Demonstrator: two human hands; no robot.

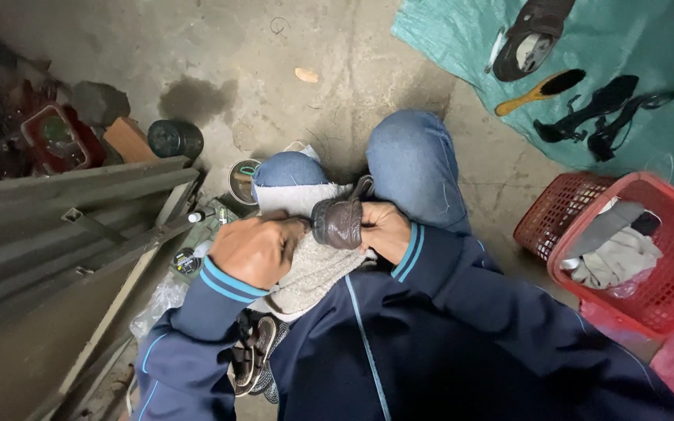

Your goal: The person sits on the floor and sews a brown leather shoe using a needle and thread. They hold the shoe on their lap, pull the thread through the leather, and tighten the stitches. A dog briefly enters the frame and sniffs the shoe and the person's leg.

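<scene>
A brown leather shoe (340,221) rests on a light grey cloth (310,273) spread over my lap, between my jeans-clad knees. My right hand (384,231) grips the shoe from the right side. My left hand (257,248) is closed against the shoe's left end; what its fingers hold is hidden. Both arms wear dark blue sleeves with light blue cuff stripes.
A red plastic basket (665,296) with rags stands at right. On a teal tarp (665,47) lie a wooden brush (541,91), black sandals (606,109) and a dark shoe (530,39). Grey metal boards (56,234), a round tin (241,181) and a black jar (175,139) sit at left.
</scene>
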